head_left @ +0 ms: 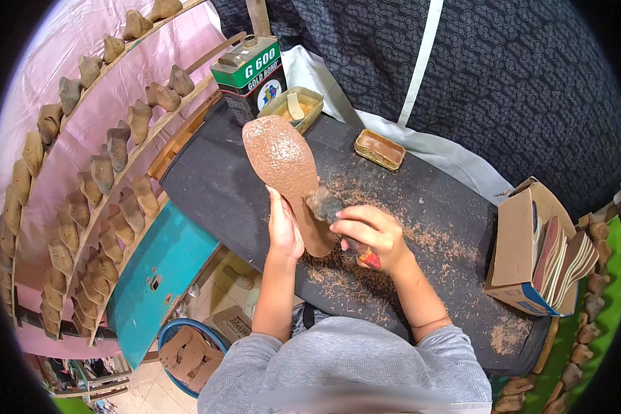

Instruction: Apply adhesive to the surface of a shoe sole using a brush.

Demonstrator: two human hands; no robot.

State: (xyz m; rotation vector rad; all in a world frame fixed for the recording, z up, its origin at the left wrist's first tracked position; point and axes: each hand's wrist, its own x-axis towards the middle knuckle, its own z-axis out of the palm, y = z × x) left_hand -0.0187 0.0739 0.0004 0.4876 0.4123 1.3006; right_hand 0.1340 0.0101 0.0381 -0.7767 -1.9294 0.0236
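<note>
My left hand (284, 231) grips a large brown shoe sole (280, 153) by its side, near the narrow middle. The sole's wide toe end points away from me and shines as if wet; its heel end looks duller. In my right hand (378, 238) is a brush (325, 205) with a red and dark handle. Its greyish bristles are at the right edge of the sole's middle; whether they touch it I cannot tell. Beyond the toe end stands a green and black metal can (247, 76), with a shallow tub (312, 103) of yellowish stuff beside it.
Brown shavings (435, 238) litter the dark worktable (214, 155). A small rectangular tin (380, 150) of brown stuff sits at the far edge. On the right, a cardboard box (514, 241) holds several insoles. Wooden shoe lasts (117, 145) line racks at left. A blue basin (164, 337) holds brown cut pieces.
</note>
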